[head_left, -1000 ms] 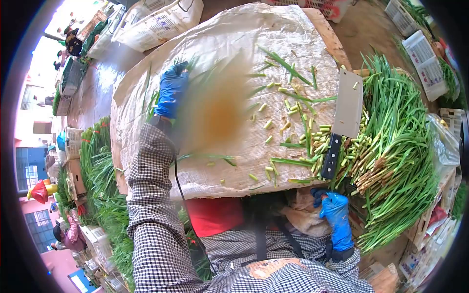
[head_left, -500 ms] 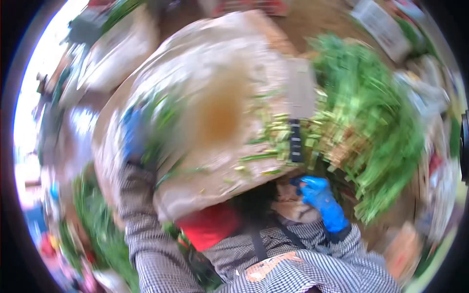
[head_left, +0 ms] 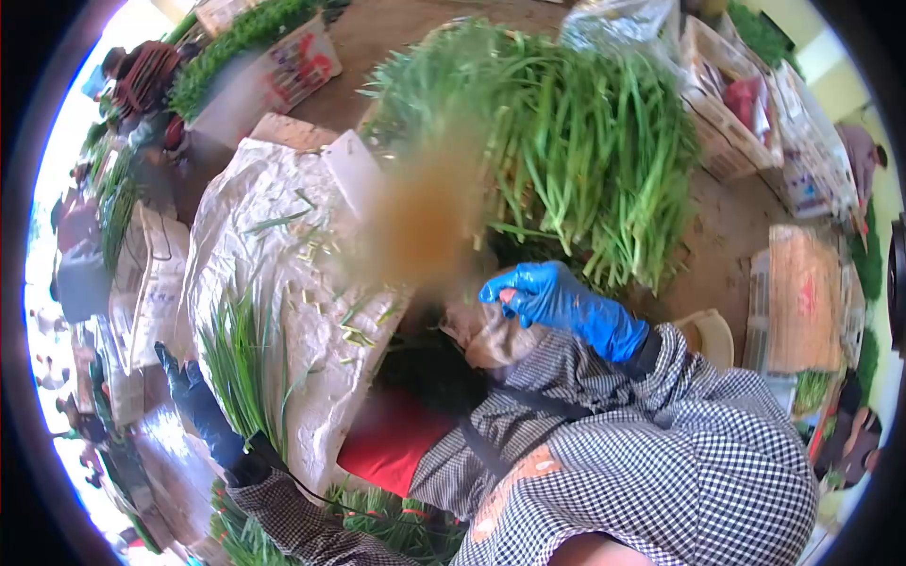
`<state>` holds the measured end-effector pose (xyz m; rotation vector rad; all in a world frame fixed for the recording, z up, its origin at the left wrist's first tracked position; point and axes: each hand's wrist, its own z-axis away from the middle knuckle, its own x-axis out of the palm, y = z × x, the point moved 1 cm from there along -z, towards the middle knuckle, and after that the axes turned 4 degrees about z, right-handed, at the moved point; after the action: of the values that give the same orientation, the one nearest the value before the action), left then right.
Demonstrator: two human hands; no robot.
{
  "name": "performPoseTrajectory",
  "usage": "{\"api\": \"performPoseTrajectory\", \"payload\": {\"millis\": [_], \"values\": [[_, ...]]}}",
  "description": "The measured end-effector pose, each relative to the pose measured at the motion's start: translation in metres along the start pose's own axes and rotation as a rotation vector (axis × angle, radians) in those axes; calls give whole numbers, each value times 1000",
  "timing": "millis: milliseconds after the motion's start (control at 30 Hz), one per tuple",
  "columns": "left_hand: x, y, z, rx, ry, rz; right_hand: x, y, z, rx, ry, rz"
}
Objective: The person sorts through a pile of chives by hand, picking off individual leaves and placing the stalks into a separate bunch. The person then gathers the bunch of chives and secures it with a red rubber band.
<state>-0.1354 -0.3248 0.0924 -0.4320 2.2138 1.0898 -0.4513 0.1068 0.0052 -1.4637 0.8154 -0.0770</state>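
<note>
My left hand (head_left: 200,406), in a dark blue glove, is at the left edge of the covered work surface (head_left: 226,198), fingers stretched out, beside a bunch of long green leaves (head_left: 236,363). My right hand (head_left: 543,300), in a bright blue glove, is raised over my lap with its fingers curled; a small pinkish spot shows at them, too small to make out. Beyond it lies a big heap of green stalks (head_left: 604,141). Cut stalk pieces (head_left: 354,335) are scattered on the surface. A brown blur hides part of the middle.
A pale flat plate (head_left: 354,173) stands at the surface's far edge. Boxes (head_left: 727,104) are at the upper right, a cardboard-topped stack (head_left: 802,297) at the right, a white crate (head_left: 156,283) at the left. A pale bucket (head_left: 706,338) is behind my right arm. People are at the edges.
The view has swung to the right. My left hand has moved off the greens it was over, to the surface's outer edge. My right hand still has its fingers curled.
</note>
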Motion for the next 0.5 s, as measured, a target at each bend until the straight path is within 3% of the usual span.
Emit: {"api": "performPoseTrajectory", "payload": {"millis": [33, 67, 100, 167, 200, 233, 267, 300, 333, 367, 400, 433, 500], "values": [[1, 27, 5, 50, -41, -50, -10, -1, 9, 12, 16, 23], [0, 52, 11, -219, -159, -49, -17, 6, 22, 172, -45, -52], [12, 64, 17, -203, -174, -49, -27, 8, 35, 182, -27, -59], [33, 88, 30, 197, -200, 280, -51, 9, 60, 401, 45, -151], [45, 115, 35, 145, -280, 290, -66, 12, 76, 454, 116, -225], [57, 146, 47, 293, -338, 239, -82, 18, 92, 509, 184, -302], [69, 200, 66, 171, -399, 200, -100, 25, 107, 596, 229, -443], [89, 224, 81, 303, -498, 294, -117, 31, 122, 680, 277, -581], [116, 243, 95, 325, -581, 472, -131, 31, 137, 679, 347, -413], [133, 270, 113, 334, -676, 379, -143, 34, 148, 670, 412, -246], [168, 277, 129, 437, -752, 481, -153, 43, 157, 665, 416, -255], [185, 320, 156, 191, -824, 615, -163, 55, 165, 640, 462, -231], [227, 350, 194, 480, -695, 556, -172, 71, 169, 616, 511, -210]]}}
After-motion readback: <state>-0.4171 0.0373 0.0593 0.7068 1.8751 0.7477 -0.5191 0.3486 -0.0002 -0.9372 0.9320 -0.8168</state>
